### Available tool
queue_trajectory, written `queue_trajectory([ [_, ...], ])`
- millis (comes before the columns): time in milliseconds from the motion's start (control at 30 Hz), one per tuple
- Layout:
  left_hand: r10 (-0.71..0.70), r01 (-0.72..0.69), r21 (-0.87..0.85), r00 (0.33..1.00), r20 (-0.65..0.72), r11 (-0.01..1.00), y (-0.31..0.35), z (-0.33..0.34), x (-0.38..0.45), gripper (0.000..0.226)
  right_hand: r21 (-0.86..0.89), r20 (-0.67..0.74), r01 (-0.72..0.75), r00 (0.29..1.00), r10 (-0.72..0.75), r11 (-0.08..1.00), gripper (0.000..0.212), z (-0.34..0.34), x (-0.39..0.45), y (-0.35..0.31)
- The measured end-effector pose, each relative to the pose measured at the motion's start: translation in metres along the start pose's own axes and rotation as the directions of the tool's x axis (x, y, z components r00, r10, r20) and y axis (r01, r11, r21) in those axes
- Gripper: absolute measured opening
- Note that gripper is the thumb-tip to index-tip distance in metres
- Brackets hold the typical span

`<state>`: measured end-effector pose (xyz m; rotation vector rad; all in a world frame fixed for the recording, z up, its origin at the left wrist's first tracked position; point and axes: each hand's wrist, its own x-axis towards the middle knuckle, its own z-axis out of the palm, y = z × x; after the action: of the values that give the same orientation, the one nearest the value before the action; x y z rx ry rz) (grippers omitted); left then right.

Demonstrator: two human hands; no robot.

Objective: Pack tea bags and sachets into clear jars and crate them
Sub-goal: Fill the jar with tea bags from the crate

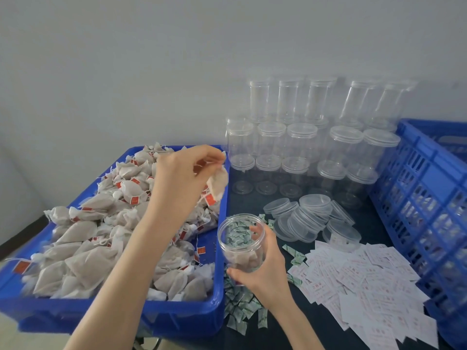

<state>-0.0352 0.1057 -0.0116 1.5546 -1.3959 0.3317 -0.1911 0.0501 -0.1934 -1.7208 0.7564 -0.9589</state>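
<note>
Head view shows the right hand (pixel 262 271) wrapped around an open clear jar (pixel 241 242) with a few tea bags at the bottom. It looks light, hard and a bit slippery, so holding its side is best. Beside it, white slips (pixel 366 281) carry red print too blurry to read. Farther back, the left hand (pixel 182 180) pinches a tea bag (pixel 218 183) above the blue tray (pixel 217 309). It looks soft and very light, and could tear, so pinching the top is gentle. Empty lidded jars (pixel 300 147) stand at the back.
</note>
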Motion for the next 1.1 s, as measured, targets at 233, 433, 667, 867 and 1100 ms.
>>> queue_trajectory([
  [233, 0.043, -0.027, -0.094, 0.984, 0.173, 0.995, 0.012, 0.019, -0.010, 0.019, 0.014, 0.000, 0.005, 1.000, -0.005, 1.000, 0.100, 0.000, 0.000, 0.002],
  [433, 0.000, 0.048, -0.103, 0.907, 0.421, 0.994, -0.005, 0.046, -0.021, 0.017, 0.036, -0.029, -0.018, 0.999, 0.019, 0.999, 0.102, -0.002, 0.001, 0.001],
  [667, -0.025, -0.047, 0.075, 0.663, 0.748, 0.996, -0.020, 0.069, -0.033, 0.011, 0.054, -0.022, -0.011, 1.000, 0.012, 0.998, 0.105, -0.004, 0.001, 0.001],
  [867, -0.015, -0.117, 0.075, 0.453, 0.891, 0.990, -0.026, 0.066, -0.032, 0.019, 0.022, 0.004, -0.002, 1.000, 0.002, 1.000, 0.103, 0.001, -0.001, 0.003],
  [1100, -0.072, 0.079, 0.025, 0.666, 0.743, 0.997, -0.043, 0.025, -0.019, 0.016, 0.036, -0.013, -0.003, 1.000, 0.003, 0.999, 0.101, -0.002, -0.001, 0.005],
])
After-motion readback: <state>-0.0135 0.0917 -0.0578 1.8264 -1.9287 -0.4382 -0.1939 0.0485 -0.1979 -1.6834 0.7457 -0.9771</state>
